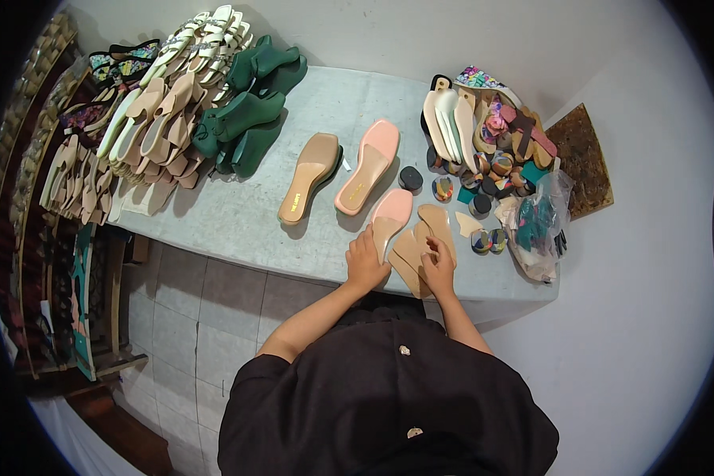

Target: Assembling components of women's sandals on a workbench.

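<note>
My left hand (366, 260) grips the heel end of a pink sole (393, 208), which lies near the table's front edge and points away from me. Just right of it are several loose tan insoles (407, 255), overlapping one another. Over these insoles is my right hand (439, 268), its thumb and fingers curled close together; whether a piece is pinched between them I cannot make out. Beyond my hands stand a finished pink sole (369, 163) and a brown sole (310, 176) with a dark underside, both with gold lettering at the heel.
Stacked sandals (163, 119) and green shoe lasts (248, 119) crowd the table's left. To the right are sandals and insoles (452, 127), small round jars (443, 188), a black cap (410, 178) and a clear plastic bag (535, 230). A brown board (581, 159) leans by the wall.
</note>
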A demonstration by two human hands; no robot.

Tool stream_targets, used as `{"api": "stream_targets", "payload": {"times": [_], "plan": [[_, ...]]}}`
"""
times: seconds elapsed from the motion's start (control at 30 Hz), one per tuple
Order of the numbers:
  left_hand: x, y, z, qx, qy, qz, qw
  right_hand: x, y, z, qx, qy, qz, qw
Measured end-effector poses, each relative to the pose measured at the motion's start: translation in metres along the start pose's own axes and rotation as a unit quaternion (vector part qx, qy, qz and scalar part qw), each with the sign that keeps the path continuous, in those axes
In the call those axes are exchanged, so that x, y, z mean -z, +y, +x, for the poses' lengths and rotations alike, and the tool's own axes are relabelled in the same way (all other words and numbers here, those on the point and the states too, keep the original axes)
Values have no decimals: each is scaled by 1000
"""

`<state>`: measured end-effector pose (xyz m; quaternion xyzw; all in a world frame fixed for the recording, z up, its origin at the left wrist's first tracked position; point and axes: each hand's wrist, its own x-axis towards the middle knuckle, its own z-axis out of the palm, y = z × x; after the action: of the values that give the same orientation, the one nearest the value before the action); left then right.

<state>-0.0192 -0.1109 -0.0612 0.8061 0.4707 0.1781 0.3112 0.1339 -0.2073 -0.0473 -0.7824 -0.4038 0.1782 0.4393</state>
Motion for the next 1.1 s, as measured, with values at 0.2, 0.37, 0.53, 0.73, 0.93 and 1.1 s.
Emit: {"api": "stream_targets", "payload": {"times": [0.2, 0.37, 0.53, 0.73, 0.93, 1.1], "plan": [[13, 2, -3, -137, 55, -80, 986, 8, -3, -2, -21, 67, 109, 992], [66, 6, -9, -213, 130, -67, 966, 21, -7, 6, -2, 132, 121, 984], [138, -26, 41, -112, 233, 21, 966, 21, -7, 11, -28, 145, 157, 976], [150, -86, 65, 3, 159, 7, 987, 9, -13, 12, -29, 111, 173, 978], [140, -108, 77, -32, 168, 7, 985, 10, -15, 17, -23, 104, 182, 978], [144, -92, 88, -20, 151, 27, 988, 11, -9, 17, -26, 109, 179, 977]]}}
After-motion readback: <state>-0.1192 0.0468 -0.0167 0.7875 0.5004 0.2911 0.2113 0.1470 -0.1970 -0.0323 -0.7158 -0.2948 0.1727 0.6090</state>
